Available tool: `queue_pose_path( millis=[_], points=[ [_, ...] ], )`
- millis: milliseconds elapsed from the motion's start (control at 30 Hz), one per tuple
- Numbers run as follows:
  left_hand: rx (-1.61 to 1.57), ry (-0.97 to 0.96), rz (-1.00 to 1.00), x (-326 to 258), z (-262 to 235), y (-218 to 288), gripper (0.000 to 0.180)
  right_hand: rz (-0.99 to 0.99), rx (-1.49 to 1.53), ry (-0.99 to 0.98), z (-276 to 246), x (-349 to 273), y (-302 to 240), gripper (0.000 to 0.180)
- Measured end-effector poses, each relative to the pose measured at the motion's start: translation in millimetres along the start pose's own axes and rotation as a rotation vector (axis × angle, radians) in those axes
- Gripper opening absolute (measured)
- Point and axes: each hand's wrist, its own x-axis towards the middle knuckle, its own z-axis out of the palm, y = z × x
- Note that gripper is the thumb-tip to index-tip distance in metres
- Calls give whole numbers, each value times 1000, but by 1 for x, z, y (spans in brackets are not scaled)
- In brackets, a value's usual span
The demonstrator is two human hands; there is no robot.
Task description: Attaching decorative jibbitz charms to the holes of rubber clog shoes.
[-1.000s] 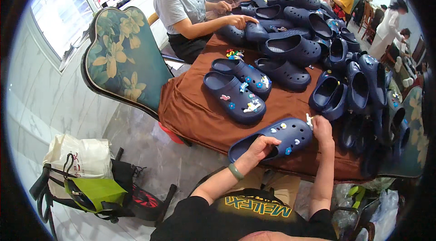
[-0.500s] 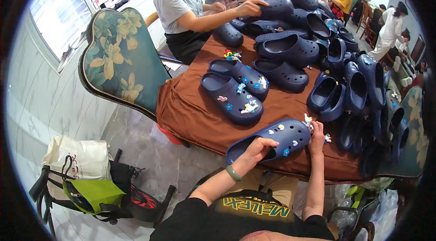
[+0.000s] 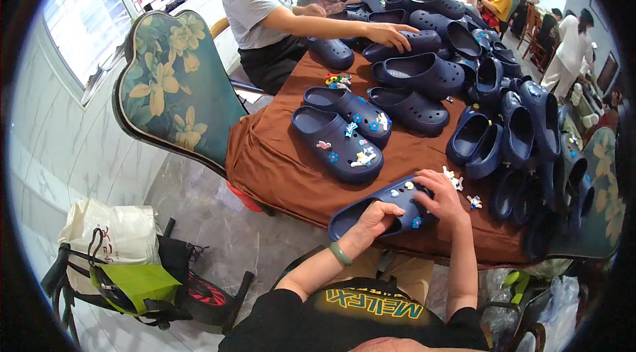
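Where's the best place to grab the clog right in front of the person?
Probably the near rim of the clog's foot opening, from the wearer's side: the opening faces upward, offering an edge to pinch, and the left hand grips around there. The rounded toe seems less handy, being dotted with charms.

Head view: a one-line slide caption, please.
Left hand holds a rounded, perforated navy clog dotted with small colourful charms, right hand at its toe, over a brown-clothed table.
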Motion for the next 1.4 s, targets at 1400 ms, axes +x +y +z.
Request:
queue_pose_path(
  millis=[1400],
  points=[
    [-44,20,-70,-2,-10,-12,27,-288,-190,24,33,5,5,14]
  ],
)
